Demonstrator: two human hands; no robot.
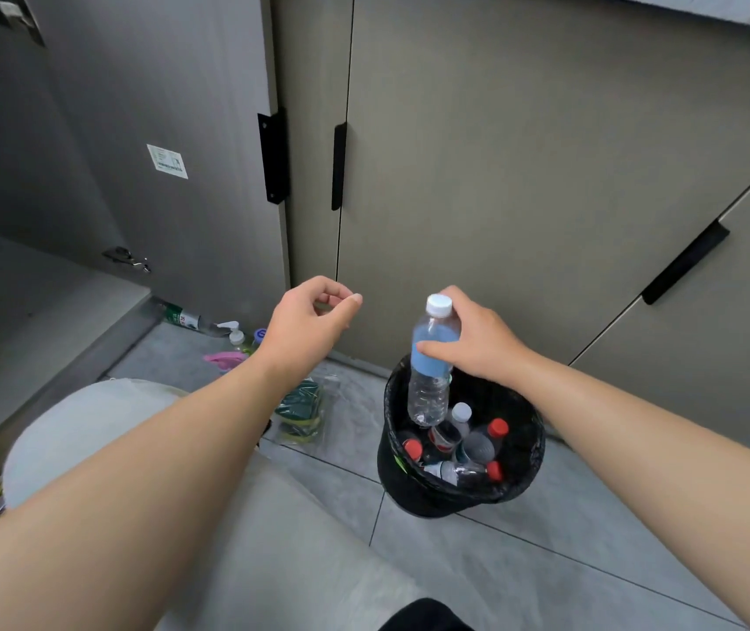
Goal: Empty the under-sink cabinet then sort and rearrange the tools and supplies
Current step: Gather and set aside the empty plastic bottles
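Observation:
My right hand (478,341) grips a clear plastic bottle (430,384) with a blue label and white cap. It holds the bottle upright over a black bin (396,475) lined with a black bag. Several bottles with red and white caps lie inside the bin. My left hand (309,323) hovers in the air left of the bottle, fingers loosely curled, holding nothing. The cabinet door (159,129) on the left stands open. The doors (523,175) behind the bin are shut.
On the tiled floor by the open door lie a green-labelled bottle (182,317), a pump dispenser (235,335), a pink cloth (225,358) and a clear bag of green and yellow items (302,414). My knee in light trousers (86,430) fills the lower left.

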